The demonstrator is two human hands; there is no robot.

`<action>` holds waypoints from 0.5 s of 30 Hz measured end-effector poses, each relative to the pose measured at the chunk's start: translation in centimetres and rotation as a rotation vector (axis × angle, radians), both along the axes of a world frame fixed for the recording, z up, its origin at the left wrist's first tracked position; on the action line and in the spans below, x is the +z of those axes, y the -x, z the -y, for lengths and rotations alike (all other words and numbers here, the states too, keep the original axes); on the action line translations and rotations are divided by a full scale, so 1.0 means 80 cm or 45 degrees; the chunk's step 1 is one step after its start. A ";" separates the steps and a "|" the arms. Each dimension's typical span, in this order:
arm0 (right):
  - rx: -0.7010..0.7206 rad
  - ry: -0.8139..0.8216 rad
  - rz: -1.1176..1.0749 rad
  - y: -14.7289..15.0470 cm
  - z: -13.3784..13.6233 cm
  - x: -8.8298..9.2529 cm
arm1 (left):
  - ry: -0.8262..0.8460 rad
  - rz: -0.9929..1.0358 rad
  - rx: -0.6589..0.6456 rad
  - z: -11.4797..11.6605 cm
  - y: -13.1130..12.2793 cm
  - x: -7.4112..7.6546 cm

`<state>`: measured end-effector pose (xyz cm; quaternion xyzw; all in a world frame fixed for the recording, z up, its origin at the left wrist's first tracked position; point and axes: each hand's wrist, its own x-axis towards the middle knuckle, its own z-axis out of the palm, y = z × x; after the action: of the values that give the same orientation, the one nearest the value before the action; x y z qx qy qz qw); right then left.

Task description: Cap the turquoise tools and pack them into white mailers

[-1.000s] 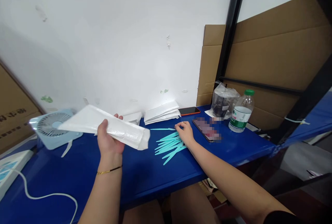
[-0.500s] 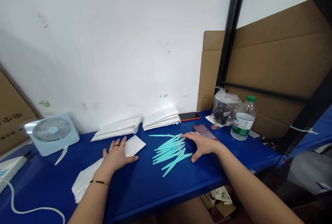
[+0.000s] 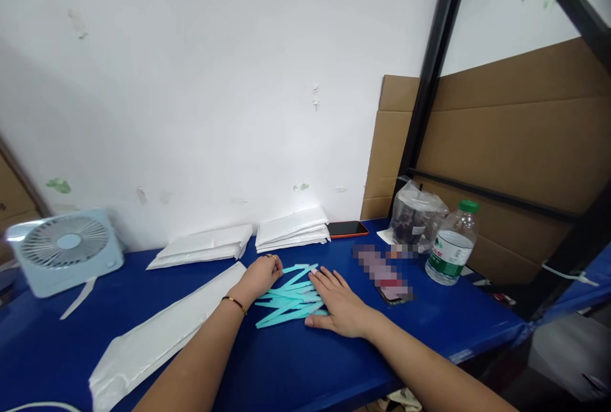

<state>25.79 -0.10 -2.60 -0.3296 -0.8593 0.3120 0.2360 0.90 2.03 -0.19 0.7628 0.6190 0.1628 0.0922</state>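
Several flat turquoise strips point(image 3: 291, 300) lie crossed in a loose pile on the blue table point(image 3: 286, 367). My right hand point(image 3: 338, 304) rests flat with fingers spread over the pile's right ends. At the upper left of the pile is my left hand point(image 3: 261, 278), its fingers curled down at the strips' left ends; what they hold, if anything, is hidden. A long white paper packet point(image 3: 162, 329) lies slantwise to the left, partly behind my left forearm.
Two stacks of white packets, left point(image 3: 203, 245) and right point(image 3: 293, 228), lie by the wall. A fan point(image 3: 69, 249) stands far left. An orange-edged phone point(image 3: 348, 228), a blurred phone point(image 3: 384, 272), a bagged cup point(image 3: 413, 218) and a bottle point(image 3: 451, 246) are right.
My left hand has moved right from the white packet to the strips, and its fingers have curled. My right hand has moved left onto the strips, which lie more jumbled and further left.
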 end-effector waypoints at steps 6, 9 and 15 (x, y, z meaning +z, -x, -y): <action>-0.170 -0.029 -0.247 0.020 -0.065 0.052 | 0.013 0.100 0.012 0.011 0.006 0.000; -0.062 0.029 -0.124 0.040 -0.100 0.056 | -0.024 0.123 0.020 0.011 0.009 0.006; -0.087 -0.002 -0.060 0.039 -0.124 0.028 | -0.085 0.082 0.062 0.001 0.018 0.005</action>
<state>22.63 9.83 -0.36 -0.3511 -0.8419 0.3108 0.2671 -0.57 1.92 0.17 0.7445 0.6284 0.2100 0.0825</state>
